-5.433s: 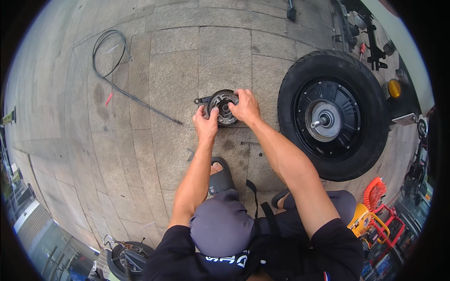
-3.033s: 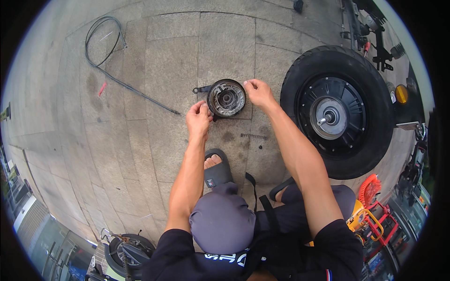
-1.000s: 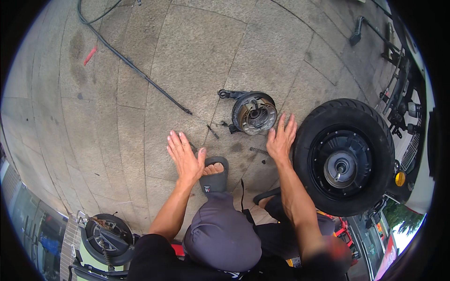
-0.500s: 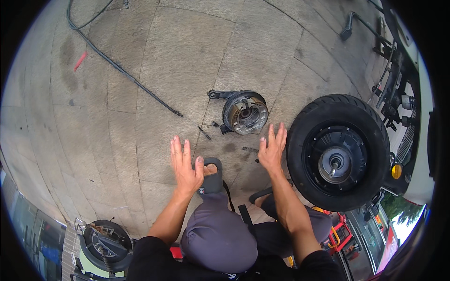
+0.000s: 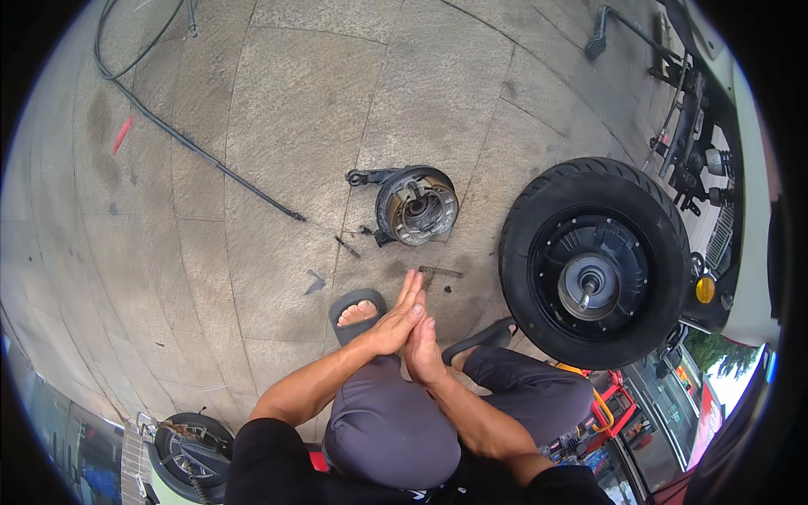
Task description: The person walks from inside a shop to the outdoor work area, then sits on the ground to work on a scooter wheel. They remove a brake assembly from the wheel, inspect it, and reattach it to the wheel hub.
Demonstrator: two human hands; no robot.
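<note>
My left hand (image 5: pixel 396 326) and my right hand (image 5: pixel 424 353) meet palm to palm above my knee, fingers stretched out, and I see nothing held. Just beyond the fingertips a small coil spring (image 5: pixel 441 271) lies on the paving, with a small dark piece (image 5: pixel 448 289) beside it. Farther ahead is a round drum-brake plate (image 5: pixel 417 206) with its shoes facing up and a dark arm sticking out to the left. A black cable (image 5: pixel 206 157) ends near it, and a short dark rod (image 5: pixel 347 247) lies close by.
To the right a wheel with a black tyre (image 5: pixel 522 278) lies flat, its axle upward. A vehicle's pale body and frame (image 5: pixel 690 143) stand beyond it. Red tool racks (image 5: pixel 619 404) are near my right leg. A red strip (image 5: pixel 123 134) lies far left; another vehicle's wheel (image 5: pixel 192 454) shows lower left.
Both hands, which were apart and spread over the ground, have come together palm to palm and closer to me. The view has shifted slightly; the parts on the ground seem unmoved.
</note>
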